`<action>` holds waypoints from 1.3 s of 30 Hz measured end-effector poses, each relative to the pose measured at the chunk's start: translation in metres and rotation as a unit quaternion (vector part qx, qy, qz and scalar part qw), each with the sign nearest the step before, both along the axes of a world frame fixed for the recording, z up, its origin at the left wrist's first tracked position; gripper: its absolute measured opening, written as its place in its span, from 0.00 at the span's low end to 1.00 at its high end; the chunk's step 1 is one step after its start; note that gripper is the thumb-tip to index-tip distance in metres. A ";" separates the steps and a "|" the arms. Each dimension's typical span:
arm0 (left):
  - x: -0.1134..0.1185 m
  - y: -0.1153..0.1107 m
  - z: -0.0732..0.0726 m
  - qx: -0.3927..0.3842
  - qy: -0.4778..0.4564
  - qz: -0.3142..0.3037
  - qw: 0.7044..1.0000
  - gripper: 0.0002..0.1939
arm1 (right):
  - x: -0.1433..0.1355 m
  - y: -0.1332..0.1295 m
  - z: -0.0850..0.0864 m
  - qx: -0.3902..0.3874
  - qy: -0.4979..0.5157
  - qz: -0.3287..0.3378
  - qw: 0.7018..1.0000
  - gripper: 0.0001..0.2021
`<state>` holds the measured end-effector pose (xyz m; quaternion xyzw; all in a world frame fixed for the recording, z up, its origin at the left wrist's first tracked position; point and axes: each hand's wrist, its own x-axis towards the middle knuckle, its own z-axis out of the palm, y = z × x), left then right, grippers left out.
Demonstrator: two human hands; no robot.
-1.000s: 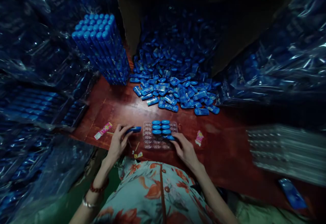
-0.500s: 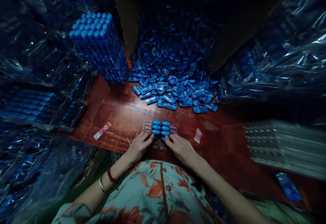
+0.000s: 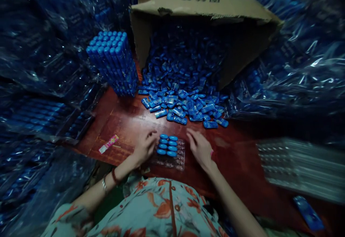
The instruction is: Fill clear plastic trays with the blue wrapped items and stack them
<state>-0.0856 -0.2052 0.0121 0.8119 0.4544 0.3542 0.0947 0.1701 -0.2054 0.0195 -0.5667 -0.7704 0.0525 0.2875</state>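
A clear plastic tray (image 3: 180, 158) with rows of small hollows lies on the table before me. Two columns of small blue containers (image 3: 167, 145) stand in its middle hollows. My left hand (image 3: 147, 145) is just left of the tray, fingers loosely bent and apart, holding nothing I can see. On the other side my right hand (image 3: 199, 147) is raised a little, its fingers stretched forward and empty. Beyond both hands spreads a heap of loose blue containers (image 3: 183, 104), spilling out of a cardboard box (image 3: 215, 7) lying on its side.
A tall block of stacked blue containers (image 3: 111, 64) stands at the back left. Clear empty trays (image 3: 302, 168) are piled on the right. A pink wrapper (image 3: 108, 144) lies on the table (image 3: 121, 118). Plastic-wrapped blue packs (image 3: 304, 64) rise on both sides.
Both hands have let go of the tray's containers and moved forward and apart. Another row of blue containers now shows in the tray. The view has tilted up, showing more of the box.
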 end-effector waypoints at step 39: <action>-0.004 -0.068 -0.015 -0.027 0.009 -0.097 0.995 0.19 | -0.043 -0.060 0.040 -0.084 -0.246 0.249 0.933 0.14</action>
